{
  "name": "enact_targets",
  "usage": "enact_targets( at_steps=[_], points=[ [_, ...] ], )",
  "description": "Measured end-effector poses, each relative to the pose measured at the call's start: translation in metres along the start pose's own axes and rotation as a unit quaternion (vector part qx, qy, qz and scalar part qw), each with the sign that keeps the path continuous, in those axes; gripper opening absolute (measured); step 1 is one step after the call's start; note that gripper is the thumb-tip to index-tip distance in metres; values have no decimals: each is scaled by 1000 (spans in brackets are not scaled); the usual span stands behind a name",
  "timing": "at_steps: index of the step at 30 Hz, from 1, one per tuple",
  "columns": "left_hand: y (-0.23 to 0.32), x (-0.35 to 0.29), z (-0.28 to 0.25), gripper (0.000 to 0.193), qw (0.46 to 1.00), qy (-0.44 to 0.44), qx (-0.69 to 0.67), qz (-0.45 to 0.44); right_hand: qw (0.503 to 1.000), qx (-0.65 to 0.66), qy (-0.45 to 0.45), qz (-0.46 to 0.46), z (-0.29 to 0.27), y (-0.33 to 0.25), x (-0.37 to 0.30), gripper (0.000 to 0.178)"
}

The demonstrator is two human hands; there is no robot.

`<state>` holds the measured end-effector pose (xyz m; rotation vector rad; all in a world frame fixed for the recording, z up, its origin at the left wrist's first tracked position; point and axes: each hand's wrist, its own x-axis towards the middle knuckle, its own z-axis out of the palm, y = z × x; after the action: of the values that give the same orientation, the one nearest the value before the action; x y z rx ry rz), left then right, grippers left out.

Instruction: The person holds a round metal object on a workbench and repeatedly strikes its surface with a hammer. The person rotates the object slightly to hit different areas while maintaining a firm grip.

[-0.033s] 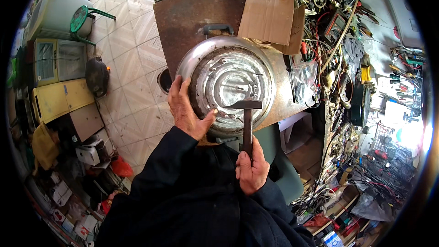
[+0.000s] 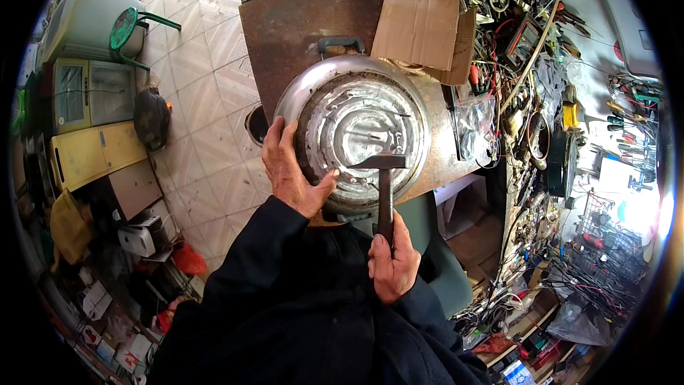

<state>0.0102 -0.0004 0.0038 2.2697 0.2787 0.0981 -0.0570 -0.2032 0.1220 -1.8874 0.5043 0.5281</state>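
Observation:
A round silvery metal pot [image 2: 367, 121] lies on the workbench in front of me, its ridged, stained circular face turned up. Black handles stick out from its far and near sides. My left hand [image 2: 293, 178] grips the pot's left edge, fingers along the rim and thumb on the ringed face. In my right hand [image 2: 394, 264] is a hammer [image 2: 385, 189], held by its handle with the fingers wrapped round it. The hammer's head lies over the near right part of the pot; whether it touches the metal I cannot tell.
A brown workbench [image 2: 285, 36] carries a cardboard piece [image 2: 417, 25] behind the pot. Tangled cables and tools crowd the right side. A dark screwdriver-like tool [image 2: 450, 110] and a clear plastic bag [image 2: 476, 128] lie right of the pot. A green stool [image 2: 125, 32] stands far left.
The hammer's head has shifted very slightly to the left over the pot. My left hand and the pot are unmoved.

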Motion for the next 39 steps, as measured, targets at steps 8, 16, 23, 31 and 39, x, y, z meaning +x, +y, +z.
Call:
enact_targets(
  at_steps=[8,16,23,31,39],
  points=[
    [1,1,1,115,1000,13,-5,-7,993,-100,-7,-69,-6,-2,8,51],
    [3,1,1,111,1000,14,-13,-6,947,-208,19,-244,-8,-2,9,53],
    [2,1,2,112,1000,19,-14,4,913,-274,16,-301,-13,-2,14,61],
    [1,0,3,112,999,29,-33,18,873,-312,33,-373,-16,3,18,68],
    [-3,-2,8,113,999,36,-26,16,828,-353,30,-435,-22,6,21,69]
  ],
)
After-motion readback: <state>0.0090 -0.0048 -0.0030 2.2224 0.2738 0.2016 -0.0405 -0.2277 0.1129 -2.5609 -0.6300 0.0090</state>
